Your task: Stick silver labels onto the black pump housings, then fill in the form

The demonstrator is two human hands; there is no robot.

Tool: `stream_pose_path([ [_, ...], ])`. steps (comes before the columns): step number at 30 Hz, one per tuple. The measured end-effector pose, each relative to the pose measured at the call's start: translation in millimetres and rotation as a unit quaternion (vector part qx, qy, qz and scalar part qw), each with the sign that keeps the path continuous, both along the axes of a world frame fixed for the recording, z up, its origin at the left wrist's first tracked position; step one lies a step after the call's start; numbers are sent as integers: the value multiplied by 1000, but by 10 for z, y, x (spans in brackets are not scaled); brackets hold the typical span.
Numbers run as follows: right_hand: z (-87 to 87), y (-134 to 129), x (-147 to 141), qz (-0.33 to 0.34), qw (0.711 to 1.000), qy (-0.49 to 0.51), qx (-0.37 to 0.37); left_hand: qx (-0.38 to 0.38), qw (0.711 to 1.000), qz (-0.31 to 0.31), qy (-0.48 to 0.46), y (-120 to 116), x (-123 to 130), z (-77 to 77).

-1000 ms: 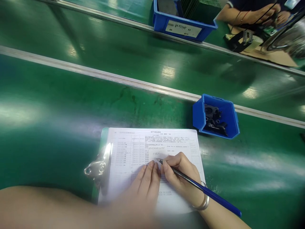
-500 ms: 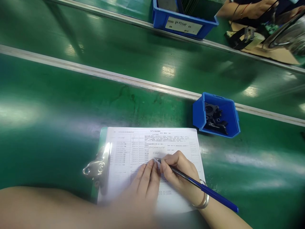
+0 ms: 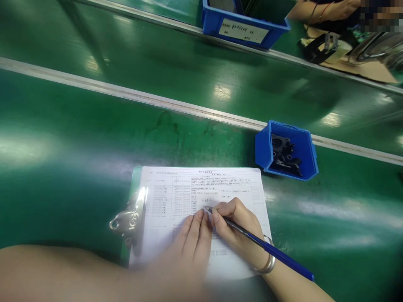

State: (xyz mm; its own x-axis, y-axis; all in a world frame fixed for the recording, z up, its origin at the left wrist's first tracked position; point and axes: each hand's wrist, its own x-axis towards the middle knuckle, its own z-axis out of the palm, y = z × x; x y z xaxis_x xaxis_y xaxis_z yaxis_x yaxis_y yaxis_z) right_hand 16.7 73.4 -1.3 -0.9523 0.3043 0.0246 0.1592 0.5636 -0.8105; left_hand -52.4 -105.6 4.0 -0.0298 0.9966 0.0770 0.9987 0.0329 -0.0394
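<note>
A blue pen [image 3: 264, 243] is gripped in my right hand [image 3: 241, 228], its tip at a small slip of paper [image 3: 217, 196] that bears handwriting. My left hand [image 3: 192, 239] lies flat with its fingers stretched out, pressing the slip's lower edge onto the printed sheets [image 3: 163, 193]. These sheets lie on a clipboard [image 3: 136, 174], whose metal clip [image 3: 130, 220] is on the left side. A silver bangle [image 3: 269, 260] circles my right wrist.
A small blue bin [image 3: 262, 149] holding black parts [image 3: 285, 155] stands right of the clipboard on the green table [image 3: 94, 142]. Farther back is a labelled blue bin [image 3: 245, 33]. At the top right a co-worker's arm [image 3: 327, 12] shows near a tape roll [image 3: 336, 50].
The pen tip has shifted very slightly at the slip. My left hand stays in place, and the far co-worker's hand has moved a little.
</note>
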Motion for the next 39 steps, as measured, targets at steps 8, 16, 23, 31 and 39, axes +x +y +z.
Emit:
stream_pose_path([
  [8,13,-2,-19,5,1000,-9,-12,5,1000,8,-14,6,9,-7],
  [16,-2,24,-13,25,1000,-5,13,12,1000,14,-14,10,19,3],
  [23,29,-3,-16,-7,1000,2,21,24,1000,12,-7,25,14,-7],
  [31,53,-1,-46,-9,1000,7,23,31,1000,7,2,39,6,11],
  [39,44,0,-38,-15,1000,7,24,28,1000,7,0,44,4,-14],
])
